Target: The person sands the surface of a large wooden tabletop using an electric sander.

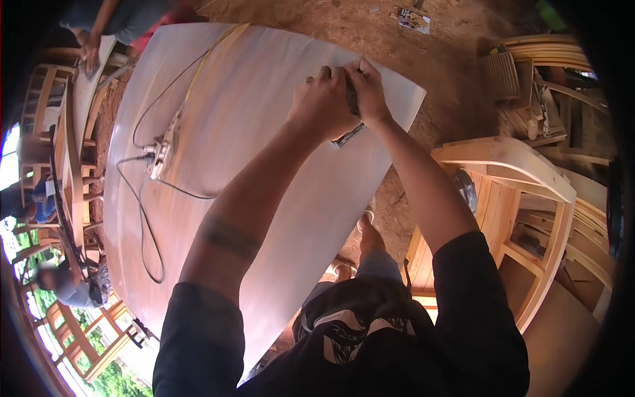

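Observation:
A large pale wooden panel (321, 205) with a whitish, dusty-looking surface lies in front of me. Near its far right corner, my left hand (324, 102) and my right hand (368, 92) are both closed around a dark, flat-based sander (348, 137). Most of the tool is hidden by my fingers, so its exact type is hard to make out; its base rests on the panel. On the panel's left part lies a power strip (164, 151) with a plug in it. One dark cord runs from there under my left forearm.
An unfinished wooden frame piece (506, 159) stands close on my right. Behind it are stacked wood parts (529, 99). Along the left are chair-like frames (73, 159) and other people, one with a hand (90, 53) on a board. Dirt floor (317, 23) borders the panel's far edge.

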The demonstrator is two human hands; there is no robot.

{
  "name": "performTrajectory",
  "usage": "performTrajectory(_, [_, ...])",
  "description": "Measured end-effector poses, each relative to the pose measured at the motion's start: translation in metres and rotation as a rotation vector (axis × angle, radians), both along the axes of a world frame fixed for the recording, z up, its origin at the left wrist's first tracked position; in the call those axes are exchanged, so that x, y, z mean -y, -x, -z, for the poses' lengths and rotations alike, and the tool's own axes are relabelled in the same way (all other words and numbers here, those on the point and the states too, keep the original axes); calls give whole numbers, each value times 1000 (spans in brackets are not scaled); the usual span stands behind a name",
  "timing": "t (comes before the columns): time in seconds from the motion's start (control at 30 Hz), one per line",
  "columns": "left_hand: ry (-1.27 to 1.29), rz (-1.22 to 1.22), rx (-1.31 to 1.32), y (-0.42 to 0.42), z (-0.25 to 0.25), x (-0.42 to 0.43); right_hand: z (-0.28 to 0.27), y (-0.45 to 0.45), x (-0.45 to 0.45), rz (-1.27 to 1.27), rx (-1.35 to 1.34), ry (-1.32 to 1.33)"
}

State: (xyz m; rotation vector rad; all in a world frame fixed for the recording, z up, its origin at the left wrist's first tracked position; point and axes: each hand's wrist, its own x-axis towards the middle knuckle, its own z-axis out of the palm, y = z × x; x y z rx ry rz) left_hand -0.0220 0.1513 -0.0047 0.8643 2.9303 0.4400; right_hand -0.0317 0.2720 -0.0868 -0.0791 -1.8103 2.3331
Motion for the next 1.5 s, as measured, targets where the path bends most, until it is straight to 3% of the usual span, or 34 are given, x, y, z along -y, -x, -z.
performTrajectory(0.43, [-83,-170,-14,-224,-6,170,-18,-205,172,-141,-45,-152])
performTrajectory(0.77, [-60,-530,39,-399,-28,300,-13,-355,324,-437,-126,-87])
performTrajectory(0.87, [-52,-597,86,-451,-34,324,-26,-405,352,-593,3,-123])
performTrajectory(1.03, [-2,-552,62,-525,-38,346,-36,-480,371,-664,-47,-181])
performTrajectory(1.27, [-33,-343,36,-513,-39,300,-28,-495,321,-470,-57,-186])
performTrajectory(1.5, [-90,-242,76,-396,-33,200,-32,-389,210,-280,11,-125])
